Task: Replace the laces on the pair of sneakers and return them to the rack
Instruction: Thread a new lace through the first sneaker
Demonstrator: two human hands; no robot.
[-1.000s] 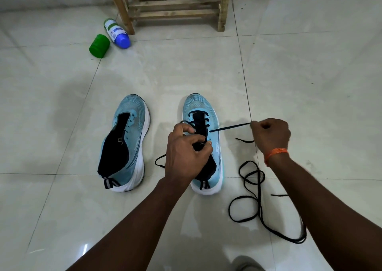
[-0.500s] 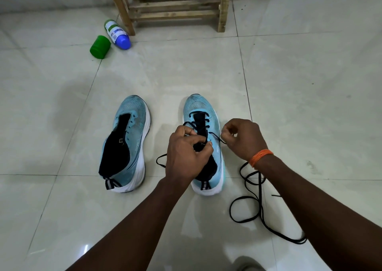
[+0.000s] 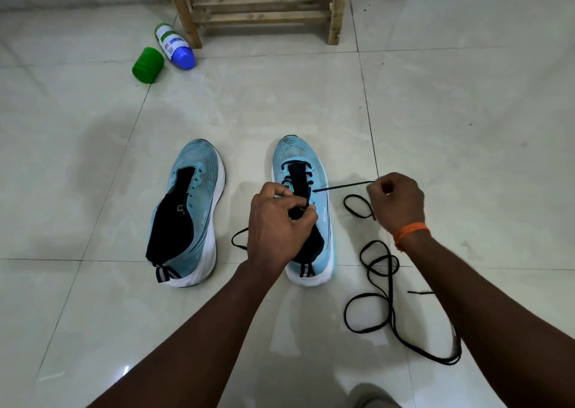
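Note:
Two light blue sneakers with white soles stand side by side on the tiled floor, toes pointing away. The left sneaker (image 3: 189, 211) has no lace and its black tongue lies open. On the right sneaker (image 3: 303, 165) a black lace (image 3: 342, 186) is threaded through the upper eyelets. My left hand (image 3: 280, 221) grips the tongue and eyelet edge in the middle of that shoe. To the shoe's right, my right hand (image 3: 395, 200) pinches the lace and holds it taut. The lace's slack (image 3: 378, 283) lies in loops on the floor to the right.
A wooden shoe rack (image 3: 264, 6) stands at the back against the wall. A white bottle with a blue cap (image 3: 175, 45) lies next to a green cap (image 3: 148, 65) left of the rack. Grey cloth (image 3: 370, 396) shows at the bottom edge.
My right hand went in to the eyelets half a second ago and has now pulled the lace out to the right again. My left hand stayed on the shoe.

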